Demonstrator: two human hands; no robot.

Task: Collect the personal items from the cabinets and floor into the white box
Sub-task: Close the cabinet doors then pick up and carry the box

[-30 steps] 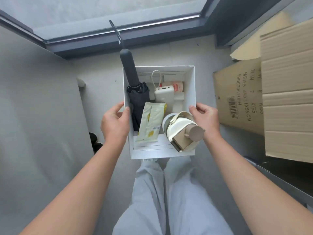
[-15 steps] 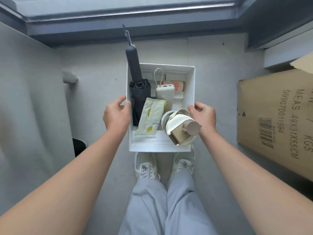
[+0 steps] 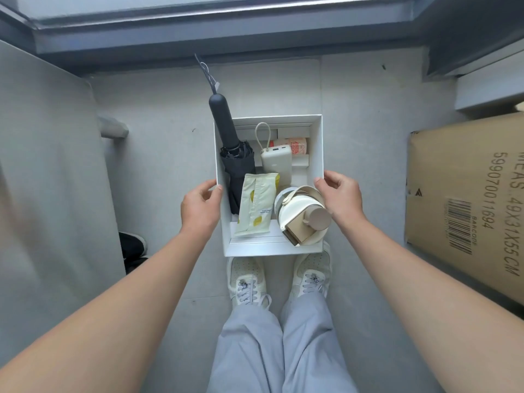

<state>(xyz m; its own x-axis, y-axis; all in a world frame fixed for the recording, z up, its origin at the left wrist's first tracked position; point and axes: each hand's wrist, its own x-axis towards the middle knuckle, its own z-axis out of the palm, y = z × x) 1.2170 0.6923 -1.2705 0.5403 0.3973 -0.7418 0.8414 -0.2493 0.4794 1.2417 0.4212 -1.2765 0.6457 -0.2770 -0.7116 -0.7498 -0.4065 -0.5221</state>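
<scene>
The white box (image 3: 317, 143) hangs in front of me above my feet. My left hand (image 3: 201, 207) grips its left wall and my right hand (image 3: 341, 194) grips its right wall. Inside lie a folded black umbrella (image 3: 232, 154) whose handle sticks out over the far rim, a pale wipes packet (image 3: 256, 205), a cream power bank (image 3: 276, 163) with a loop strap, a small red-and-white container (image 3: 295, 144), and a cream bottle (image 3: 300, 217) at the near right corner.
A large cardboard carton (image 3: 465, 202) lies on the floor to the right. A grey cabinet panel (image 3: 48, 180) stands at left with a dark shoe (image 3: 131, 246) beside it. A window ledge (image 3: 226, 32) runs along the far wall. My white sneakers (image 3: 248, 279) stand on grey floor.
The view has tilted down and away from the carton, so my sneakers and more floor show. Both hands keep their hold on the box walls; the items inside have not shifted.
</scene>
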